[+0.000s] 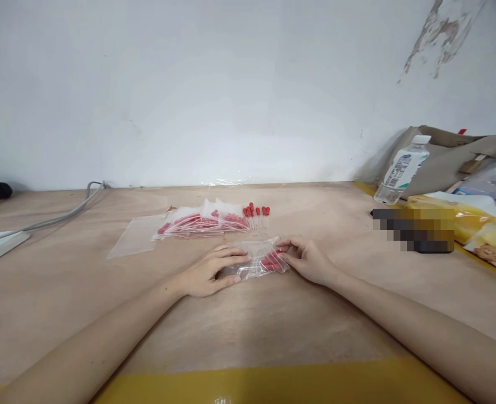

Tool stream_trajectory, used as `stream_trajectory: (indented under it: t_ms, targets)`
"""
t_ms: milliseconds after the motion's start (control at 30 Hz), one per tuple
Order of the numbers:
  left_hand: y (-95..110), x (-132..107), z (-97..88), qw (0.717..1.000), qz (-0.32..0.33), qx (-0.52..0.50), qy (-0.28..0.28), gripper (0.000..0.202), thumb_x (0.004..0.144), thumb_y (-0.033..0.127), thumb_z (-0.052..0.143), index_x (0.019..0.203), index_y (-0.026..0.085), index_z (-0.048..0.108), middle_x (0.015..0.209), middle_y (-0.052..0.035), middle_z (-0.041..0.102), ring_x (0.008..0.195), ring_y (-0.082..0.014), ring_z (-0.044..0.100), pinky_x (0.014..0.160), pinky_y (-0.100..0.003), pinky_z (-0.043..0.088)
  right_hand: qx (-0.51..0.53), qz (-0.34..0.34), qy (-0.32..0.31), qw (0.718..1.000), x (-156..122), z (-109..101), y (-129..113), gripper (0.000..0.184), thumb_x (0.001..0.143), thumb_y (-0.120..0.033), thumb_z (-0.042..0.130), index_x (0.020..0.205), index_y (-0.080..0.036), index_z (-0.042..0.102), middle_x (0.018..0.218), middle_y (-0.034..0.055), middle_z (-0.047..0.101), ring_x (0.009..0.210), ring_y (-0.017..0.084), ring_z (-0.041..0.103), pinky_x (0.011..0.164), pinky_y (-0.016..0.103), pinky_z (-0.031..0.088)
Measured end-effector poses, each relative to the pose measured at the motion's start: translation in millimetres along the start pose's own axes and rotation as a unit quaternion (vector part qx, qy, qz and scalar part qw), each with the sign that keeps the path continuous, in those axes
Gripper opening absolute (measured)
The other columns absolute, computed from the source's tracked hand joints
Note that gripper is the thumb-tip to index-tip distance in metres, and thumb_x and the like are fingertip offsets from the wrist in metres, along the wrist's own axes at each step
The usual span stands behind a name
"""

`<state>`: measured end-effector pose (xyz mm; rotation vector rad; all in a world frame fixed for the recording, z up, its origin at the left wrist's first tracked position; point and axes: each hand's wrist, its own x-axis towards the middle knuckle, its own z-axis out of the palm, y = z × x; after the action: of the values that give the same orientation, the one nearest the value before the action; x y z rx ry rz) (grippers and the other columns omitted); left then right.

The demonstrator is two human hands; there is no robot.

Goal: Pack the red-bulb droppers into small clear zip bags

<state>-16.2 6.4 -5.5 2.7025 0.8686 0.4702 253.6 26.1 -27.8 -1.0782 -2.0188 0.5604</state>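
A clear plastic bag [254,269] with several red-bulbed droppers [272,261] inside lies flat between my hands. My left hand [210,270] rests on the bag's left end, its fingers stretched out and the thumb apart from them. At the right end, my right hand [309,261] pinches the bag with thumb and fingers beside the red bulbs. Behind them is a pile of filled clear bags [201,220], with red bulbs showing through. Loose droppers [256,212] with red bulbs and clear tubes lie right of that pile.
A flat, clear bag [136,235] lies left of the pile. At the right are a water bottle [403,169], a grey bag [445,157], a yellow packet [454,213] and a blurred-out dark object [416,230]. A grey cable [63,219] runs along the left to a white strip [4,249].
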Motion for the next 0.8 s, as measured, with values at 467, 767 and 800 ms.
stream_trajectory:
  t_ms: [467, 767, 800]
  targets:
    - [-0.4, 0.1, -0.4, 1.0, -0.002, 0.002, -0.008, 0.043, 0.088, 0.035, 0.048, 0.13, 0.028, 0.043, 0.132, -0.0057, 0.044, 0.122, -0.0239, 0.038, 0.102, -0.043, 0.03, 0.07, 0.085, 0.007, 0.994, -11.2, 6.5, -25.4, 0.025, 0.072, -0.044, 0.059, 0.068, -0.02, 0.065, 0.069, 0.0024, 0.066, 0.069, 0.017, 0.059, 0.065, 0.029, 0.044]
    - [-1.0, -3.0, 2.1, 1.0, -0.019, 0.005, 0.009, 0.051, 0.088, 0.036, 0.049, 0.135, 0.027, 0.034, 0.134, -0.0058, 0.043, 0.123, -0.0235, 0.038, 0.103, -0.043, 0.03, 0.156, 0.171, 0.052, 0.971, -10.7, 6.6, -16.4, 0.031, 0.075, -0.048, 0.052, 0.069, -0.017, 0.054, 0.066, 0.0013, 0.062, 0.061, 0.014, 0.055, 0.057, 0.025, 0.041]
    - [-1.4, -3.0, 2.5, 1.0, -0.017, 0.004, 0.011, 0.05, 0.088, 0.035, 0.049, 0.134, 0.026, 0.035, 0.134, -0.0058, 0.043, 0.123, -0.0233, 0.038, 0.103, -0.043, 0.03, 0.147, 0.168, 0.043, 0.974, -10.4, 5.4, -14.2, 0.03, 0.075, -0.047, 0.052, 0.07, -0.018, 0.055, 0.065, 0.0008, 0.062, 0.061, 0.014, 0.055, 0.057, 0.025, 0.04]
